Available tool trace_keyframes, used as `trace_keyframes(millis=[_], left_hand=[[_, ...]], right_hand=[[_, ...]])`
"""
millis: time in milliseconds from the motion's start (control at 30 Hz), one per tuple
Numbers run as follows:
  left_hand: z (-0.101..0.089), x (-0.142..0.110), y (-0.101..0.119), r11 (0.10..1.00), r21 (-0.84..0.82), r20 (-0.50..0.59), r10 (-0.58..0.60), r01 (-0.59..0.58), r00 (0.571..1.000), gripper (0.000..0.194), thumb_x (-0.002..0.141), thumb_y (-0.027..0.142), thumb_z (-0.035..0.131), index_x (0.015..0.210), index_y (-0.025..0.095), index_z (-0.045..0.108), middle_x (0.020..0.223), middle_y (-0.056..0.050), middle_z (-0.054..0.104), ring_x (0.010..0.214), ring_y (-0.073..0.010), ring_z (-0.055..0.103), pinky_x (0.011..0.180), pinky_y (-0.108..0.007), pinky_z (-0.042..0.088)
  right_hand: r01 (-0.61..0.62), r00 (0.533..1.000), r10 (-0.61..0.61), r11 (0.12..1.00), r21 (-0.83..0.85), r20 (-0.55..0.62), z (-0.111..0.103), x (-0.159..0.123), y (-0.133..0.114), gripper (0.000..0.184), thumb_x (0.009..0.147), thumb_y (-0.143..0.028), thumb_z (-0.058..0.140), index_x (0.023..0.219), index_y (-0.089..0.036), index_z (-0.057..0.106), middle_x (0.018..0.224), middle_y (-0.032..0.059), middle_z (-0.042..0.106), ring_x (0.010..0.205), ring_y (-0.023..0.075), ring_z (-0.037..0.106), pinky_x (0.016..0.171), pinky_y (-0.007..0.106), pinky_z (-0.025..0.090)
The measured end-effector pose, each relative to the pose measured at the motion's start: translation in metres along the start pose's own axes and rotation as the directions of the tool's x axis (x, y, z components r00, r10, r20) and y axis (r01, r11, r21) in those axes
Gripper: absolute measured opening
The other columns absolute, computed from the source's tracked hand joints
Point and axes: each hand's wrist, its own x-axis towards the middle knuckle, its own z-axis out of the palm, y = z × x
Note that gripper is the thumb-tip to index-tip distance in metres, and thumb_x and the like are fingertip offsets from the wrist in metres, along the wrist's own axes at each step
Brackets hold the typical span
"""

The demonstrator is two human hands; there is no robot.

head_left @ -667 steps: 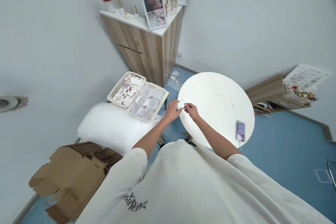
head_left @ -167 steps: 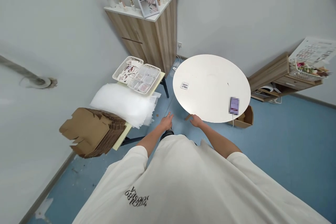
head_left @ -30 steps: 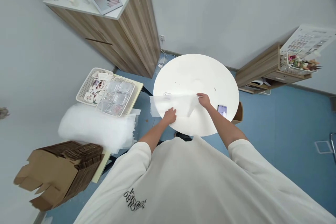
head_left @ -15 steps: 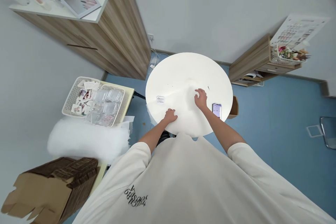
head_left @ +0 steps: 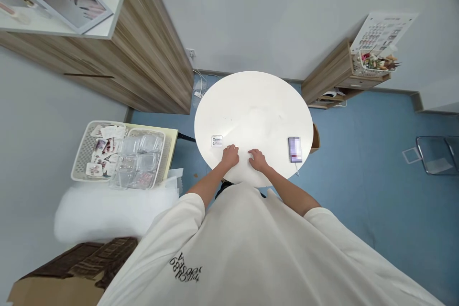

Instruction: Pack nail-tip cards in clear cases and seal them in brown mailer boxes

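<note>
White and round, the tabletop [head_left: 258,95] spreads beneath both hands, which sit near each other, well apart from its far edge. The left hand [head_left: 230,156] is palm down with fingers lightly bent; the right hand [head_left: 257,159] has its fingers partly curled toward the left one. At this size, I cannot tell whether either pinches something thin. Just beyond the left hand, to its left, lies a small white card [head_left: 217,141] with dark lettering. Right of the right hand is a phone [head_left: 295,149]; well left of both hands sits a basket of clear packets [head_left: 163,160].
</note>
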Motion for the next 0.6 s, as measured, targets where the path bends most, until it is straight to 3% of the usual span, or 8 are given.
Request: trace_keyframes(millis=[67,167,300,400,500,600], left_hand=[[0.0,-0.006,-0.008,0.996,0.078,0.067,-0.036,0.031,0.997,0.036,0.089,0.017,0.049,0.123,0.018,0.062,0.135,-0.015,0.055,0.131,-0.0324,0.05,0.109,-0.047,0.041],[0.001,-0.009,-0.01,0.997,0.053,0.171,-0.058,0.05,0.984,0.041,0.087,0.023,0.054,0.127,0.021,0.059,0.138,-0.014,0.052,0.129,-0.0319,0.051,0.106,-0.045,0.044],[0.006,-0.006,-0.003,0.994,-0.084,0.224,-0.053,0.073,0.973,0.051,0.087,0.029,0.055,0.137,0.022,0.054,0.145,-0.012,0.049,0.132,-0.0289,0.052,0.109,-0.041,0.043],[0.009,-0.002,0.0,0.977,-0.212,0.221,0.017,0.031,0.975,0.054,0.088,0.029,0.054,0.141,0.021,0.052,0.151,-0.011,0.047,0.138,-0.0259,0.048,0.114,-0.037,0.04],[0.011,0.006,0.003,0.938,-0.347,0.209,0.069,0.008,0.976,0.057,0.087,0.025,0.053,0.144,0.02,0.051,0.157,-0.01,0.044,0.144,-0.0232,0.043,0.119,-0.033,0.036],[0.012,0.015,0.009,0.874,-0.481,0.229,0.047,0.071,0.972,0.061,0.085,0.022,0.055,0.145,0.019,0.05,0.158,-0.011,0.045,0.145,-0.0246,0.044,0.117,-0.034,0.038]], right_hand=[[0.033,0.999,-0.031,0.998,-0.058,0.036,0.001,0.004,-0.002,0.051,0.093,-0.023,0.048,0.144,-0.023,0.053,0.152,0.013,0.047,0.134,0.0329,0.046,0.11,0.048,0.038],[0.076,0.996,-0.068,0.986,-0.147,0.063,-0.004,0.01,0.001,0.053,0.091,-0.021,0.05,0.144,-0.025,0.053,0.152,0.0129,0.048,0.138,0.0341,0.042,0.113,0.052,0.032],[0.069,0.997,-0.061,0.974,-0.215,0.044,-0.015,0.019,0.008,0.055,0.091,-0.018,0.049,0.146,-0.022,0.05,0.157,0.015,0.043,0.145,0.0349,0.034,0.116,0.054,0.026],[0.022,1.0,-0.02,0.973,-0.228,0.012,-0.022,0.022,0.012,0.057,0.092,-0.019,0.048,0.149,-0.018,0.047,0.163,0.017,0.035,0.149,0.0362,0.028,0.117,0.055,0.024],[0.011,0.999,-0.019,0.976,-0.219,-0.033,-0.022,0.017,0.01,0.056,0.094,-0.021,0.047,0.149,-0.017,0.047,0.163,0.0175,0.033,0.147,0.0358,0.03,0.116,0.053,0.026],[0.027,0.999,-0.036,0.976,-0.217,-0.036,-0.013,0.006,0.003,0.053,0.096,-0.022,0.044,0.148,-0.018,0.048,0.16,0.0159,0.038,0.144,0.0333,0.035,0.115,0.049,0.03]])
